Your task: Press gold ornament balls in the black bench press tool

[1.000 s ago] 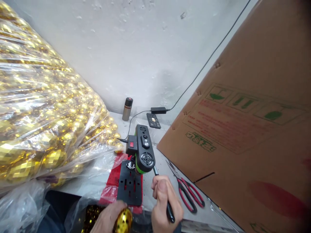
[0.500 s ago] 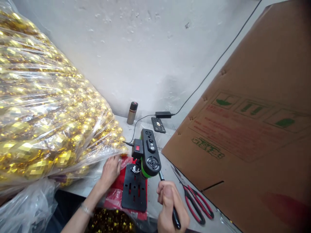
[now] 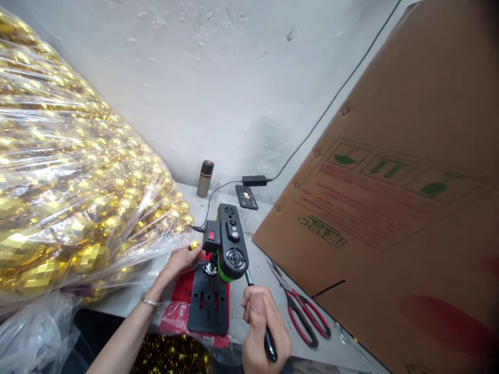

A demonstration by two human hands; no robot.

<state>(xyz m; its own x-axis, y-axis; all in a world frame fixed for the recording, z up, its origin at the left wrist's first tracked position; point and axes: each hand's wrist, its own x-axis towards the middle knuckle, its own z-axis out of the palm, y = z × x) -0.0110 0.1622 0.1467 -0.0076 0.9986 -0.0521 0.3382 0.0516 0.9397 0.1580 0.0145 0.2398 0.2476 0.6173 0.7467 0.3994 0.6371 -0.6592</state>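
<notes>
A small black bench drill press (image 3: 234, 239) with green trim and a red switch stands on a slotted black base plate (image 3: 209, 311). My right hand (image 3: 265, 330) is wrapped round its black lever handle (image 3: 270, 344), which slants down toward me. Left of the press, my left hand (image 3: 181, 259) pinches a small faceted gold ball (image 3: 194, 245) at its fingertips. The press's head hides part of the vise-like metal piece (image 3: 210, 268) on the base. Red plastic sheeting (image 3: 175, 314) lies under the base plate.
A large clear bag of gold faceted balls (image 3: 78, 182) fills the left. At right leans a big cardboard box (image 3: 390, 197), with red-handled scissors (image 3: 300, 309) beside it. Near the wall are a bottle (image 3: 205, 179), a phone-like slab (image 3: 246, 197) and a power adapter (image 3: 254, 181). Gold pieces (image 3: 171, 356) lie below the table edge.
My left hand has moved up toward the press, and a gold ball now shows at its fingertips. The right hand stays on the lever. The view has shifted slightly.
</notes>
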